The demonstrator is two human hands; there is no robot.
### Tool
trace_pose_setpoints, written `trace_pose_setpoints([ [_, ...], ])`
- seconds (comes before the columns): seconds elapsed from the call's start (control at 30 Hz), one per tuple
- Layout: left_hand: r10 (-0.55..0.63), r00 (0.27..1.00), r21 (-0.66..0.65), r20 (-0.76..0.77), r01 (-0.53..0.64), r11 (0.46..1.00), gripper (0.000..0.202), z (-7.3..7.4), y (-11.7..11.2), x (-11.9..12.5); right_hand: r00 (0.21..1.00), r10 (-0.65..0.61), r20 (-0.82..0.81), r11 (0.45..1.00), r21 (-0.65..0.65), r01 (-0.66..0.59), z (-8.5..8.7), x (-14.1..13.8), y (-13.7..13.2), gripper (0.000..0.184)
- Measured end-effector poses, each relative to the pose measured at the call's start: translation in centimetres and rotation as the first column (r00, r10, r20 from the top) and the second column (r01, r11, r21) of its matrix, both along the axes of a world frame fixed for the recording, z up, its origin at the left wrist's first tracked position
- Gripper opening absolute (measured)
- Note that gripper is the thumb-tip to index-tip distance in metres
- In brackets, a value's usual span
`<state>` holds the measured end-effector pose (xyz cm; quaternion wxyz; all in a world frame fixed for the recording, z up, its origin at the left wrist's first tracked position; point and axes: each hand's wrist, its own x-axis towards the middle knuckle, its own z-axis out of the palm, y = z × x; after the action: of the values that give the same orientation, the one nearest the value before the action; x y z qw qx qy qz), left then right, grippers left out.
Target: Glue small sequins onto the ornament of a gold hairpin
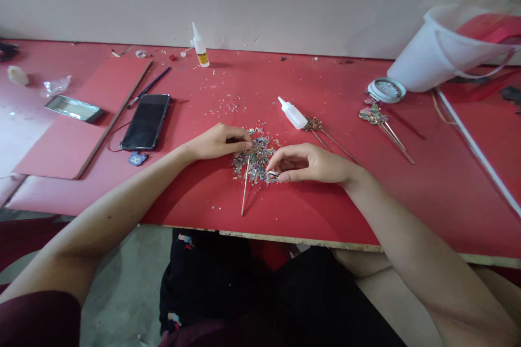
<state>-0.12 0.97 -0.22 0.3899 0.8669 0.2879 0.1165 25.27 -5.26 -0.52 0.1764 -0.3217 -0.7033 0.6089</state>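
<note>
A loose pile of small, shiny, many-coloured chips point(260, 168) lies on the red tabletop between my hands. My left hand point(222, 141) is at the pile's left edge, thumb and forefinger pinched on the upper end of a metal hairpin point(245, 190). The hairpin's thin shaft points toward the table's front edge, and its head is mostly hidden by fingers and chips. At the pile's right side my right hand point(313, 164) has its fingers curled round a small, shiny, silvery-white piece point(272, 173), too small to name. Just beyond lies a white glue bottle point(293, 114) against an ornate hairpin point(315, 124).
A yellow-labelled glue bottle point(201, 50) stands near the wall. To the left are a phone point(147, 122), a brush point(150, 87), a red board point(101, 87) and a shallow metal box point(73, 108). Rightward are a chip-covered hairpin point(374, 115), a small round container point(386, 90) and a white bucket point(423, 51).
</note>
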Motion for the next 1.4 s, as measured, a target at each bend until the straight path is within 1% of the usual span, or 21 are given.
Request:
trace_pose_setpoints([
  [0.7,-0.002,1.000,0.005,-0.003,0.002,1.000,0.025,0.03,-0.03,0.03,1.000,-0.005,0.006,1.000,0.008,0.005,-0.07,-0.08,0.00,0.028],
  [0.97,-0.002,1.000,0.010,-0.001,0.002,1.000,0.026,0.00,-0.01,0.01,1.000,0.000,0.011,0.999,0.035,-0.001,-0.10,-0.01,0.05,0.027],
  [1.13,-0.001,1.000,0.001,-0.008,0.001,1.000,0.028,-0.07,0.05,-0.04,1.000,0.002,0.014,1.000,0.023,-0.002,-0.11,0.05,0.01,0.027],
  [1.4,-0.014,1.000,0.013,-0.006,0.014,1.000,0.026,-0.08,0.07,-0.03,0.998,-0.035,-0.052,0.999,-0.001,0.035,-0.22,-0.09,0.00,0.025],
])
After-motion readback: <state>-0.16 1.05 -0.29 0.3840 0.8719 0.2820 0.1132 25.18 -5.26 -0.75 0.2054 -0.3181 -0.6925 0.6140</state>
